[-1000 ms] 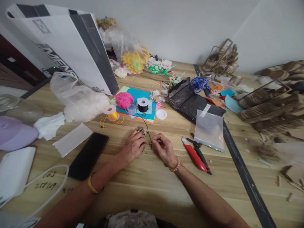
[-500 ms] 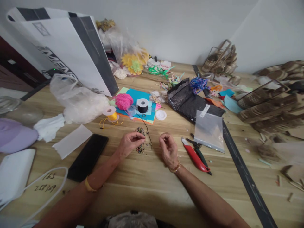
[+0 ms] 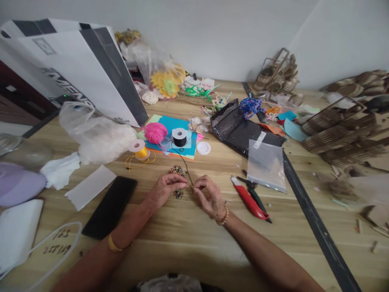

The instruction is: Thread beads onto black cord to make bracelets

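My left hand [image 3: 164,190] is raised a little over the wooden table [image 3: 188,239], its thumb and fingertips pinched together beside a small pile of coloured beads [image 3: 178,181]. What it pinches is too small to name. My right hand [image 3: 209,197] pinches the end of a thin black cord [image 3: 184,161] that runs back to a black spool [image 3: 179,137]. The two pinches almost meet just right of the beads.
A black phone [image 3: 110,206] lies left of my left arm, red-handled pliers [image 3: 249,202] right of my right hand. Pink yarn [image 3: 155,133], a yellow spool [image 3: 139,149], a clear zip bag [image 3: 266,165], a black mesh pouch [image 3: 240,129], a white shopping bag [image 3: 75,69] and wooden baskets [image 3: 340,129] stand behind.
My left hand lifted off the beads and closed into a pinch. My right hand drew away, then came back left and now meets the left fingertips at the cord's end.
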Demonstrator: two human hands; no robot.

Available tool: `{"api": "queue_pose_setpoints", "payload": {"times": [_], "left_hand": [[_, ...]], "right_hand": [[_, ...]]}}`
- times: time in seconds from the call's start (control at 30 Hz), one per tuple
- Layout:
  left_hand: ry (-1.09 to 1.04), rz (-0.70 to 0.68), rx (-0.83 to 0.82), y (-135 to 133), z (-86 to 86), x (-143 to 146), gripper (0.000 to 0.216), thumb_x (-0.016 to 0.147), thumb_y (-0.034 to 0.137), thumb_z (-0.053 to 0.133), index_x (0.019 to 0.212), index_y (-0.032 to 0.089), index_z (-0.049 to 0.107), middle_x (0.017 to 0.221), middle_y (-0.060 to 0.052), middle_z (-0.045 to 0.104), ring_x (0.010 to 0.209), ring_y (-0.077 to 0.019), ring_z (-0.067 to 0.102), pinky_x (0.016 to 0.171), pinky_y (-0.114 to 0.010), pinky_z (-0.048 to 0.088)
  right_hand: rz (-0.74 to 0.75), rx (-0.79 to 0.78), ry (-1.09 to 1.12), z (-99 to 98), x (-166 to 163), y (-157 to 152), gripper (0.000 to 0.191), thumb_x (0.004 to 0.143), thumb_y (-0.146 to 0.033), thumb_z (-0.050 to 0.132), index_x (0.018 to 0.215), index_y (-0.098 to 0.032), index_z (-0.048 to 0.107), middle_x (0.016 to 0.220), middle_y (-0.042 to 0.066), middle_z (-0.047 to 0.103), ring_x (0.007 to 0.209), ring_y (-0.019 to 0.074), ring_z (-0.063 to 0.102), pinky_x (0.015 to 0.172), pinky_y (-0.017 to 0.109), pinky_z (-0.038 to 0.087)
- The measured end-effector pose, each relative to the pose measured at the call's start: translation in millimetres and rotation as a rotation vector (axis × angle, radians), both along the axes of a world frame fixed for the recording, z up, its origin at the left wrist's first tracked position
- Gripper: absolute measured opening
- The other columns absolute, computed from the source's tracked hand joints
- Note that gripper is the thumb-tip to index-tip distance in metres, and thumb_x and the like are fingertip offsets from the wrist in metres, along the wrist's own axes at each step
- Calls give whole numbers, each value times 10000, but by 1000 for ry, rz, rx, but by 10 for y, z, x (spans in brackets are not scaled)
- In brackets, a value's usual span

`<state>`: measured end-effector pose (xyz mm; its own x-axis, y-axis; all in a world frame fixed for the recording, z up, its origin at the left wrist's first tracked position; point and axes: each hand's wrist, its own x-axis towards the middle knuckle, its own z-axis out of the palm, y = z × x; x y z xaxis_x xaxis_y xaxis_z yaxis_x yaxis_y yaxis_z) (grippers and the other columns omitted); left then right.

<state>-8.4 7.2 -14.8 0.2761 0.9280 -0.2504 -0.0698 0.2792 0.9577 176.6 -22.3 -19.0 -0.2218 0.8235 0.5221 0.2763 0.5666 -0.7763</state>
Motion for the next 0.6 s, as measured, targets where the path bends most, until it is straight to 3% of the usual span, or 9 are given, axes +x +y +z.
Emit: {"api": "queue_pose_setpoints", "payload": {"times": [0.6], "left_hand": [[-99,14,-187,5,86,50,287,536,338,833,674,137,682,583,6,667,567,-109,587,594,-221,442]], "right_hand": [[70,81,-24,42,-22,24,76,907,-164,487,865,-192,545,768,50,588,717,167,537,636,292,458]]}}
